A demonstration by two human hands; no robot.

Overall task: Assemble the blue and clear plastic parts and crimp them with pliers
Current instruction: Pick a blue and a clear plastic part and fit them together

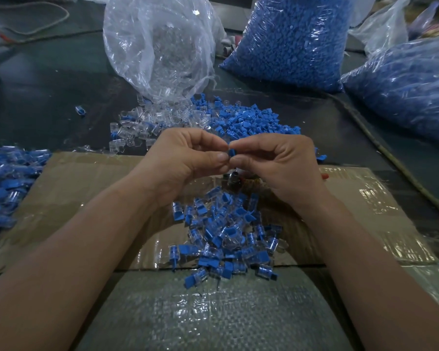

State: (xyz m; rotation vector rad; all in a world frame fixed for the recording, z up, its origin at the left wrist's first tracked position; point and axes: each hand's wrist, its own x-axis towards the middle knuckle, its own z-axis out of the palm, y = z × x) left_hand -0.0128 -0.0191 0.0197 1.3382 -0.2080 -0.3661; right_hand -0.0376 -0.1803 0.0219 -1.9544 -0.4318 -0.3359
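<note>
A small blue plastic part (231, 152) was pinched between the fingertips of the left hand (185, 160) and right hand (279, 165), above a pile of assembled blue-and-clear pieces (226, 234).

A cardboard sheet (86, 188) lay on the table (36, 97), with a heap of joined parts (226, 234) on it. Behind it lay loose parts (200, 120), spilling from an open bag (157, 46). Two full bags (289, 39) stood behind to the right. Another pile (5, 178) lay left.
</note>
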